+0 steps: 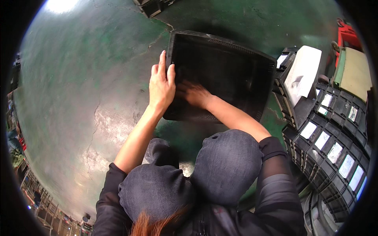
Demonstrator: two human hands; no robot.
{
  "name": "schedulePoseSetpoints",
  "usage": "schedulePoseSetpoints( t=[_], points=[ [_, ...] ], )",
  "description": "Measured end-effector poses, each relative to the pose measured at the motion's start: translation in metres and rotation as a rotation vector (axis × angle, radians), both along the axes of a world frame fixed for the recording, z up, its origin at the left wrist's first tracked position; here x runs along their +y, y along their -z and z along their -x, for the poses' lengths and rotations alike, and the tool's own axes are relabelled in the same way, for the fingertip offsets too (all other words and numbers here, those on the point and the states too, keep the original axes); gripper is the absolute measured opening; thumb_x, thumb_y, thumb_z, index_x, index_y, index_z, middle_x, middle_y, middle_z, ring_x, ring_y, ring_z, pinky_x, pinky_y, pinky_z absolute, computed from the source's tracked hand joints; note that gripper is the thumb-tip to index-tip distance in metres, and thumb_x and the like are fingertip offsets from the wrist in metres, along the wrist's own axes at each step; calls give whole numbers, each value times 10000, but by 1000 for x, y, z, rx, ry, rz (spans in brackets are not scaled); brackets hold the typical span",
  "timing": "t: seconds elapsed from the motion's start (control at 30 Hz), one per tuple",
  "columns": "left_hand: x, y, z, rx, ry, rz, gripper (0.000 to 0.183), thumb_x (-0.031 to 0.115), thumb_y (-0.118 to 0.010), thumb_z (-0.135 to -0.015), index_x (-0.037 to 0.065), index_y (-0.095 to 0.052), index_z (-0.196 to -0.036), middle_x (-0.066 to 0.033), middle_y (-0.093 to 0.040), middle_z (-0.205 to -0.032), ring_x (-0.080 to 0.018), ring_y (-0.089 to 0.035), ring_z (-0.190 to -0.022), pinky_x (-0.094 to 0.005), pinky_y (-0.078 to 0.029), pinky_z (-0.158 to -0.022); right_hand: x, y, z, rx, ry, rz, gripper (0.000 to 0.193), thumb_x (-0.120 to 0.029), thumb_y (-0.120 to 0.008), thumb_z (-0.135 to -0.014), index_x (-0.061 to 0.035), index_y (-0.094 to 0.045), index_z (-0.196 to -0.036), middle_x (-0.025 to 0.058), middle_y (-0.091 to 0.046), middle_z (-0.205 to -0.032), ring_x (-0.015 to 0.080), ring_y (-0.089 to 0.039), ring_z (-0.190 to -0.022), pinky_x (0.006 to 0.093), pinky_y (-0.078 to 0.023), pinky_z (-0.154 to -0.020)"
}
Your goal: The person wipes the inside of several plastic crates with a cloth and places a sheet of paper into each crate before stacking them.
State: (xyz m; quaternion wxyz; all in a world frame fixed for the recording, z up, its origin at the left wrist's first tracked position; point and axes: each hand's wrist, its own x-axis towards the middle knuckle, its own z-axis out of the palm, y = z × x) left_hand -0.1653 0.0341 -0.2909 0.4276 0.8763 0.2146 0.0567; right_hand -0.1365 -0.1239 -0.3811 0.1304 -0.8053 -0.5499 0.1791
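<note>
A black plastic crate [233, 70], shallow and rectangular, is tilted in front of my knees with its inside facing me. On its left edge rests my left hand [161, 85], gripping the rim with one finger stretched along the side. My right hand [195, 94] reaches inside, near the crate's left wall, and is smeared by motion. Its fingers are too blurred to show whether they hold anything. The inside of the crate is dark, and no contents can be made out.
Stacks of black crates [328, 147] with white labels stand close on my right. A white sheet-like piece [302, 74] leans on one of them. Beyond are a green-edged beige panel [354, 72] and a red object [348, 35]. Another dark crate [149, 7] lies ahead on the green floor [78, 78].
</note>
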Motion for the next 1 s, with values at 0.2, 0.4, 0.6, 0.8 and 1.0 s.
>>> schedulePoseSetpoints(
  t=[0.2,0.4,0.6,0.8,1.0],
  points=[
    [-5,4,-2,-46,-9,-13,476,241,-471,-930,83,-354,-1363,-228,-512,-1000,-373,-552,-853,-428,-450,-757,-103,-33,-99,-544,488,146,244,-65,-581,-751,-87,-540,-990,41,-511,-997,263,-510,-986,356,-460,-853],
    [-6,-1,-4,-8,-56,91,471,251,-478,-936,110,-354,-1368,-226,-562,-1078,-324,-567,-968,-389,-442,-828,-154,-57,-74,-327,481,549,320,-66,-653,-649,-36,-559,-954,102,-527,-983,270,-522,-973,363,-466,-827],
    [-8,2,-2,-21,-47,57,491,265,-504,-925,139,-349,-1374,-250,-566,-1065,-317,-580,-934,-377,-447,-821,-173,-69,-3,-50,276,466,190,-31,-611,-641,-44,-626,-829,103,-595,-877,294,-563,-914,382,-487,-776],
    [-9,-3,-4,-10,3,24,473,229,-482,-928,87,-346,-1358,-231,-534,-1112,-351,-553,-994,-422,-442,-823,-121,-70,8,387,548,396,142,-94,-561,-686,-53,-656,-785,133,-650,-876,329,-615,-868,450,-489,-757],
    [-11,-9,-8,-6,54,57,455,204,-460,-931,158,-380,-1376,-184,-543,-952,-311,-562,-877,-383,-439,-806,34,-37,2,377,132,428,226,-109,-515,-753,-44,-653,-921,168,-648,-914,331,-622,-891,413,-499,-751]
  ],
)
